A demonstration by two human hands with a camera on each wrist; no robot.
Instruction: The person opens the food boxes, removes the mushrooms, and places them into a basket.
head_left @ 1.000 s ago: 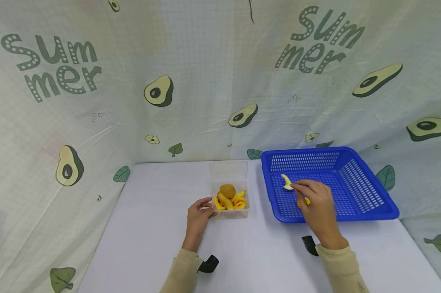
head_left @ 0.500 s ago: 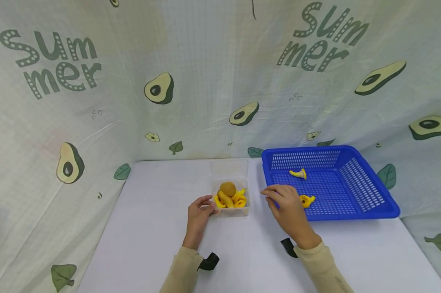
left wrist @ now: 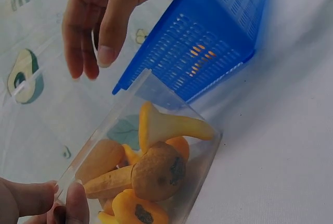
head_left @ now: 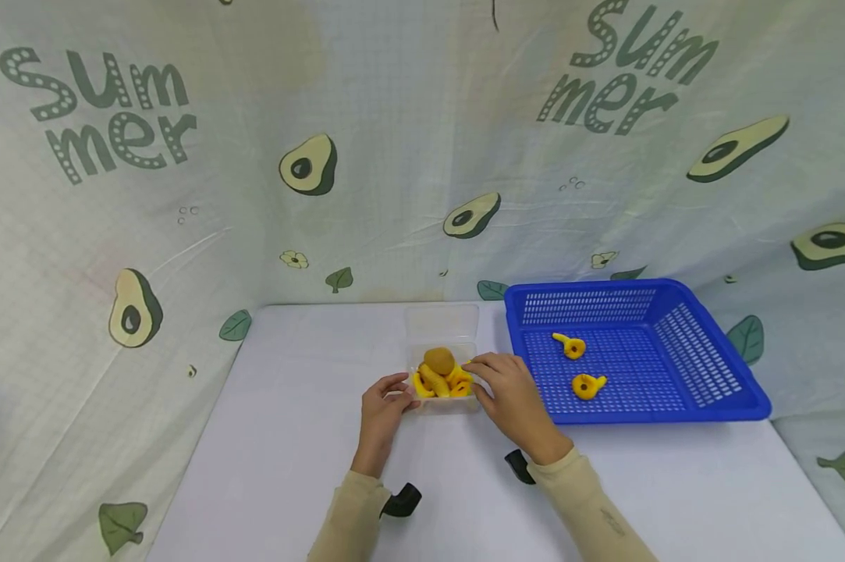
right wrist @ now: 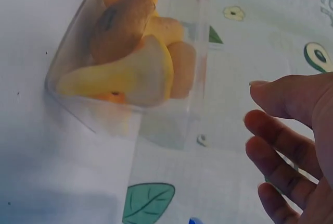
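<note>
A clear plastic box (head_left: 446, 406) with its lid raised stands on the white table, holding yellow and brown toy mushrooms (left wrist: 158, 172). My left hand (head_left: 382, 417) pinches the rim of the box at its left side. Over the box's right side is my right hand (head_left: 513, 402), its fingers parted and nothing between them; in the right wrist view a gap shows between it and the box. Inside the blue basket (head_left: 734, 382) lie two yellow toy mushrooms, one at the back (head_left: 572, 346) and another nearer the front (head_left: 587, 385).
The basket's raised rim stands right of the box, close to my right forearm. Behind the table hangs a printed cloth (head_left: 387, 117) that also runs along both sides. Black wrist mounts (head_left: 402, 500) stick out beside both sleeves.
My right hand has left a toy mushroom in the basket and moved left to the box. That mushroom has rolled over and now faces differently. The left hand stays at the box.
</note>
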